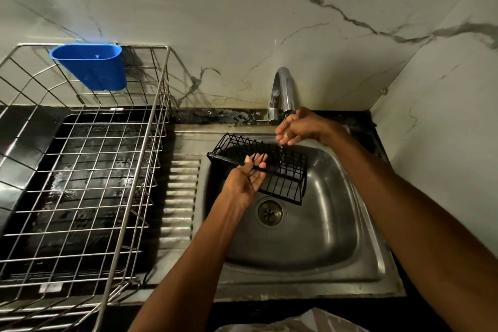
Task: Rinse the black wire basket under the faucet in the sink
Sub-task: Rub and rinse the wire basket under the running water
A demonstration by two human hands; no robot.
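A black wire basket [283, 170] hangs tilted over the steel sink [323, 224], its far end resting near the sink's back rim. My left hand [248, 178] grips its near long edge, fingers curled over the wire. My right hand [296, 127] hovers just under the spout of the grey faucet [283, 91], above the basket's far side, fingers loosely bent and holding nothing. A thin trickle of water falls from the spout past these fingers onto the basket.
A large steel wire dish rack [80, 170] fills the counter to the left, with a blue plastic cup holder [91, 66] hooked on its back rail. The ribbed drainboard [180, 197] lies between rack and sink. The drain [270, 212] sits below the basket. Marble walls close in behind and on the right.
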